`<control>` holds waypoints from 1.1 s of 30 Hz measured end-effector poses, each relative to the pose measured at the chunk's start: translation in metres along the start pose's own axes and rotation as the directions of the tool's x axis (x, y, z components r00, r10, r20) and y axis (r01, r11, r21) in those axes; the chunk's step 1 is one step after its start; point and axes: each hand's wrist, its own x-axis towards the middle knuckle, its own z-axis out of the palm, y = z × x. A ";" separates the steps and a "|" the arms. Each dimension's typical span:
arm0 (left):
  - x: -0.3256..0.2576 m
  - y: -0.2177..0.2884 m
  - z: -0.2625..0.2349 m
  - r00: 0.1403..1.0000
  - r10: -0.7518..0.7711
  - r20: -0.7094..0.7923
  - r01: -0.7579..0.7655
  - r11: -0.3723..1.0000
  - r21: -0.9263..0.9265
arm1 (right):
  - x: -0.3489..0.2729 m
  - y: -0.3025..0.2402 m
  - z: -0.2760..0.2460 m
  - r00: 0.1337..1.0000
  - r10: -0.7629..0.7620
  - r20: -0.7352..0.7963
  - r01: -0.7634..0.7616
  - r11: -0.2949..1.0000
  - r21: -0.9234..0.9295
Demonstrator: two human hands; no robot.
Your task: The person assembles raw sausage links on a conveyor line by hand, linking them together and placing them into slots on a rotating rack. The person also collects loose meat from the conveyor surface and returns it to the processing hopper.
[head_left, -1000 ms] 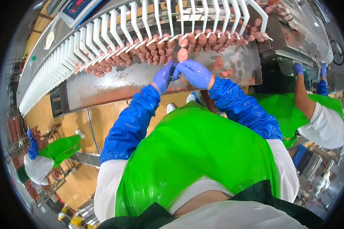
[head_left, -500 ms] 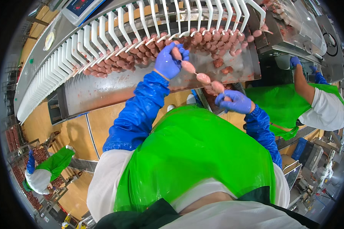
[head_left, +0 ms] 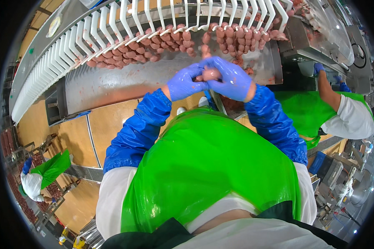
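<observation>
Both my hands wear purple-blue gloves and meet in front of the rack. My left hand (head_left: 188, 83) curls its fingers around one side of a sausage link (head_left: 212, 74). From the other side my right hand (head_left: 230, 79) grips the same bunched links, its fingers arched over them. A short run of string sausages (head_left: 205, 47) rises from my hands toward the rack hooks. On either side of it, linked sausages (head_left: 133, 52) hang in loops from the white hooks (head_left: 124, 18). My fingers hide part of the held links.
Beneath the hanging sausages lies a metal tray (head_left: 108, 89) with meat scraps. A machine (head_left: 320, 37) stands at the right, where a co-worker in a green apron (head_left: 299, 108) reaches in. Another person (head_left: 41, 174) works by sausage racks at the far left.
My hands were apart with a string of links stretched between them; now they are together around the links. The white hooks have shifted slightly left.
</observation>
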 end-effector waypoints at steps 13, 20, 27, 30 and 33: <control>0.001 0.014 -0.030 0.984 -0.135 -0.120 0.115 0.981 -0.157 | 0.039 0.041 -0.027 0.905 -0.423 -0.037 0.370 0.828 -0.421; 0.018 0.029 -0.031 0.891 -0.440 -0.112 0.452 0.883 0.127 | 0.084 0.066 -0.044 0.863 -0.027 0.505 0.036 0.999 -0.008; 0.037 0.021 -0.001 0.910 -0.321 -0.263 0.304 0.947 -0.106 | 0.065 0.089 -0.060 0.925 -0.136 0.355 -0.007 0.928 0.373; 0.055 0.013 0.009 0.843 -0.422 -0.334 0.469 0.880 0.072 | 0.062 0.092 -0.062 0.908 -0.266 0.324 0.200 0.954 0.221; 0.054 0.017 0.023 0.982 -0.164 0.091 0.099 0.867 0.488 | 0.062 0.093 -0.074 0.900 -0.108 0.421 0.093 0.994 0.058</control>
